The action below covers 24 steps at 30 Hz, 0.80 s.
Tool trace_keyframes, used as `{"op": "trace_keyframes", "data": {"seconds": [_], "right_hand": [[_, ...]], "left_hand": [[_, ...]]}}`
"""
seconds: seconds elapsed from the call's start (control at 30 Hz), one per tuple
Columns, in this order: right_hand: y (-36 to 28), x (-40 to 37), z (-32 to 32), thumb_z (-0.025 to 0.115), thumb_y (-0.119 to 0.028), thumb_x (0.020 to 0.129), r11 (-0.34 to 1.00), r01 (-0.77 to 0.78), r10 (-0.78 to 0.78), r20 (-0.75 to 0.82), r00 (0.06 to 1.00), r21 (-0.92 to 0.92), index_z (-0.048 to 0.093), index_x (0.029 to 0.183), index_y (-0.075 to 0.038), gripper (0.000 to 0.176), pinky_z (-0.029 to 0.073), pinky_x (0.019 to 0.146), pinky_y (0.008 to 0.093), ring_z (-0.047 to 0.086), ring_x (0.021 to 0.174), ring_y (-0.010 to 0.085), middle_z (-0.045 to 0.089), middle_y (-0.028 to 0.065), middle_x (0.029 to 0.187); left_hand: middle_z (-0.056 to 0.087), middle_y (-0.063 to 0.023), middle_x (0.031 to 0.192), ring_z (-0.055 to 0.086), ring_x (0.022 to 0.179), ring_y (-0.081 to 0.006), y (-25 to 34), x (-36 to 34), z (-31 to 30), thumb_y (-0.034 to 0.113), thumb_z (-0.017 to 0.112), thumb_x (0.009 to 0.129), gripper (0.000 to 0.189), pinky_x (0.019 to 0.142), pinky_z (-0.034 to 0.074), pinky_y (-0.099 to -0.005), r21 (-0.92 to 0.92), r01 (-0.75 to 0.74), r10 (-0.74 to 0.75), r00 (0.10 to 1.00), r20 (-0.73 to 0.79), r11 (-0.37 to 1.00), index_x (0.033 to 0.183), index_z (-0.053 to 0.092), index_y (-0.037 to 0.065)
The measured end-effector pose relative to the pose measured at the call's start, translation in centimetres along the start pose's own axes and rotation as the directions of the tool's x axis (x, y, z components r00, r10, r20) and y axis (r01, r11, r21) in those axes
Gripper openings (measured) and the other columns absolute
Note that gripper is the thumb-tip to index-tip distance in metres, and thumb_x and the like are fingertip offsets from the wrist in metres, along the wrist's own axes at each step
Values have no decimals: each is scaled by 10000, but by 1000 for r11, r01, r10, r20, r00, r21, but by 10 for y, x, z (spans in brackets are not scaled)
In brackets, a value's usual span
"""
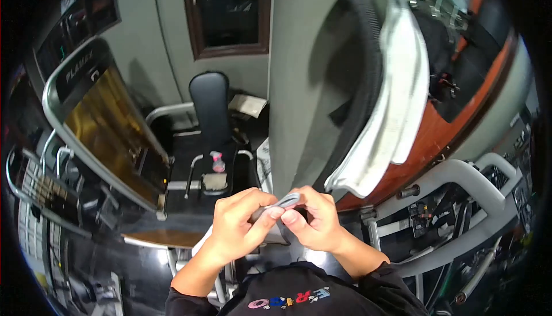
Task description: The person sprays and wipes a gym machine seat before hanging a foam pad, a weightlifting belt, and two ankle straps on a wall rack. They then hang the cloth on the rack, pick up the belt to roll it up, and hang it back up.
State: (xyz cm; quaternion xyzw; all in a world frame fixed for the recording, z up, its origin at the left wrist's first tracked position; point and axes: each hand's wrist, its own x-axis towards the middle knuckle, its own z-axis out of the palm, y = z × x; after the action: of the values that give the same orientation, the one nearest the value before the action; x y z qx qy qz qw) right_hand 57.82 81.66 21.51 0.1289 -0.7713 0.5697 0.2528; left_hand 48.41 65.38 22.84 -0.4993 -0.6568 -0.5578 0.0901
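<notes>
Evidently, the step in hand is close finger work: both hands meet in front of the black shirt (293, 293), working a small grey piece (290, 199) between them. The left hand (237, 224) is curled round its lower end, with the thumb pressed on near the middle, while the right hand (313, 219) pinches the other end between thumb and bent forefinger. Both, then, are clamped on the same item, thumbs almost meeting. As I judge it, any further folding or smoothing calls for one grip to stay firm while the other eases along the edge, since so narrow a piece could slip or spring open.

As for its looks, the piece is doubled over, with a rounded bend towards the right hand and a paler line along the edge. It seems thin and pliable, probably fabric, though the fingers cover too much to be sure. It is held up in the air, well apart from the pink-topped bottle (218, 163) beyond, and to the left of the hanging white cloth (402, 86).
</notes>
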Motion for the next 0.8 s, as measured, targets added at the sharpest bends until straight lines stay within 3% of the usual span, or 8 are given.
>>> {"op": "trace_keyframes", "data": {"seconds": [0.1, 0.27, 0.33, 0.37, 0.4, 0.53, 0.7, 0.8], "right_hand": [[-37, -9, -33, 704, -122, 913, 961, 239, -252, -84, 964, -138, 612, 1050, 15, 214, 553, 655, 321, 707, 725, 233, 696, 126, 861], [-72, -22, -68, 750, -14, 804, 888, 460, -460, -62, 886, -14, 603, 1090, 1, 322, 555, 641, 318, 705, 776, 250, 694, 126, 881], [-89, -12, -101, 712, 44, 756, 779, 589, -596, 37, 802, -216, 617, 1067, 9, 327, 553, 630, 322, 697, 758, 243, 686, 112, 866], [-93, -7, -104, 644, 80, 738, 746, 592, -648, -132, 750, -304, 638, 1051, 10, 320, 538, 619, 315, 674, 722, 228, 669, 98, 829], [-97, 4, -117, 605, 90, 751, 677, 597, -697, -115, 708, -431, 644, 1047, 24, 307, 514, 611, 298, 623, 658, 204, 649, 97, 838], [-105, 50, -155, 570, -6, 936, 871, 447, -486, -225, 844, -206, 628, 1130, 13, 204, 419, 574, 194, 518, 658, 16, 640, 44, 927], [-110, 106, -179, 638, -111, 950, 883, 446, -467, -190, 864, -144, 638, 1093, 28, 199, 430, 606, 194, 526, 675, 17, 642, -14, 844], [-117, 138, -194, 667, -137, 935, 891, 428, -453, -225, 863, -154, 667, 1035, 45, 208, 447, 630, 198, 544, 699, 22, 649, -19, 786]], "left_hand": [[613, -80, 677, 576, 508, -195, 39, 31, 17, 120, 733, 855, 109, 460, 430, -306, -7, -191, 191, 980, 54, 982, 867, 678, 26], [622, -31, 589, 573, 451, -167, 98, 56, 25, 184, 770, 840, 139, 445, 426, -266, -23, -427, 426, 898, 105, 904, 852, 731, 51], [639, -39, 617, 587, 474, -170, 115, 74, 31, 160, 765, 842, 137, 457, 439, -270, 51, -444, 429, 884, 188, 894, 908, 746, 40], [653, -52, 658, 597, 501, -180, 115, 84, 43, 127, 752, 851, 149, 471, 457, -285, 48, -464, 455, 881, 130, 885, 967, 748, 35], [671, -75, 711, 605, 523, -197, 122, 94, 47, 102, 732, 870, 170, 488, 469, -289, 75, -414, 401, 905, 140, 907, 1020, 735, 22], [621, -128, 687, 599, 543, -257, 121, 146, 82, 77, 702, 892, 136, 515, 462, -291, 191, -332, 360, 923, -137, 924, 996, 686, -9], [635, -219, 745, 649, 713, -412, 132, 185, 80, 140, 569, 947, 152, 624, 482, -494, 431, -290, 341, 939, -43, 854, 944, 612, -6], [645, -201, 730, 648, 716, -409, 150, 198, 73, 176, 593, 933, 190, 631, 495, -488, 541, -186, 210, 977, 18, 820, 1005, 640, 6]]}}
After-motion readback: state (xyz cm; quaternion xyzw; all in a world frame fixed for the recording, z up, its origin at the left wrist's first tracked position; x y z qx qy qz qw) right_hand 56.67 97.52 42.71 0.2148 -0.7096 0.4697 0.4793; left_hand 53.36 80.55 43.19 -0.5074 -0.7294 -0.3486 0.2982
